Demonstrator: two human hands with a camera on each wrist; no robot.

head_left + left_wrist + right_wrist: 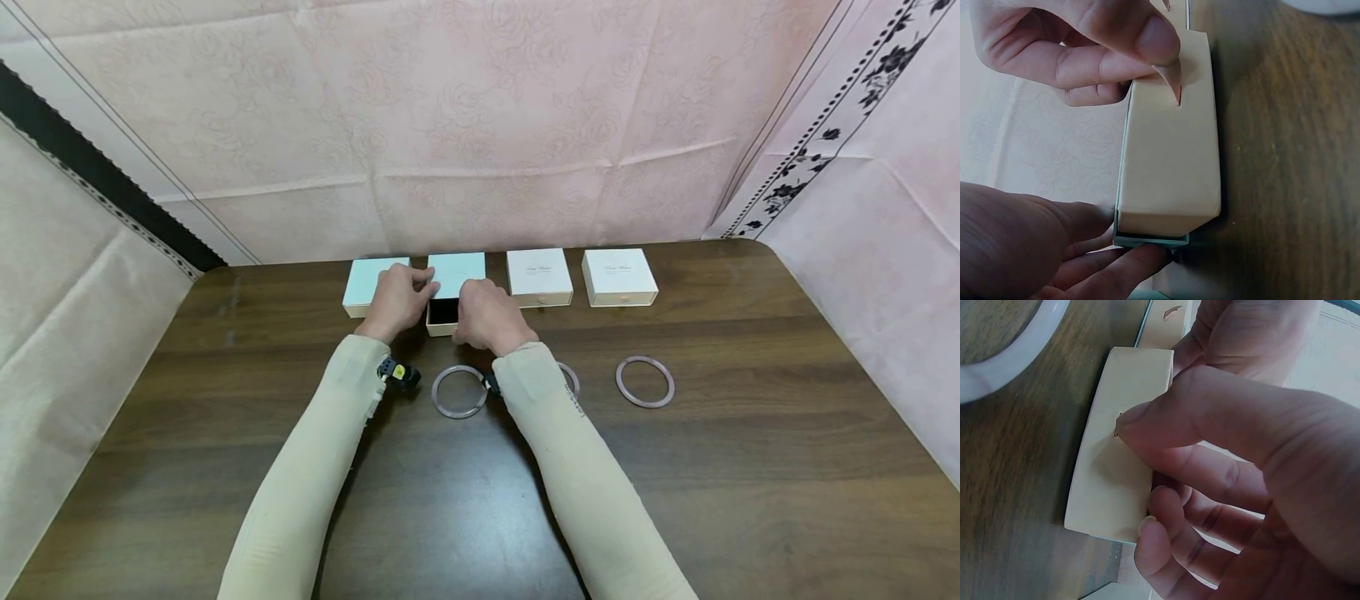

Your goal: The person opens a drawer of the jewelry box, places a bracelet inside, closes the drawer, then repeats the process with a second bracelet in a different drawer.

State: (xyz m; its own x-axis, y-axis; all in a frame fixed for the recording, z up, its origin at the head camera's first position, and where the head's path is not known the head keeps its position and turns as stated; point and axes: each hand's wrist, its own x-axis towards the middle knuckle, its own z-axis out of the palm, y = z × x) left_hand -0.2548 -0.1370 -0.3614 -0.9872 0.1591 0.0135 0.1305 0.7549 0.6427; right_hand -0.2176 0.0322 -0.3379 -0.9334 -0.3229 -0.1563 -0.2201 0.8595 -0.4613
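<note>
On the table [750, 433] lie four boxes [457, 273], three rings [618, 379].

I've got four boxes [540, 271] in a row along the far side of the table [750, 375]; drawer [442, 331] partway out of second-from-left. Three rings [435, 392] nearer, middle one partly behind right sleeve [547, 408].

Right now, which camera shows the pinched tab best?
The left wrist view: the tab pokes plainly out from the right hand. The right wrist view shows only a tiny edge, the rest covered; in the head view, that hand hides it.
</note>
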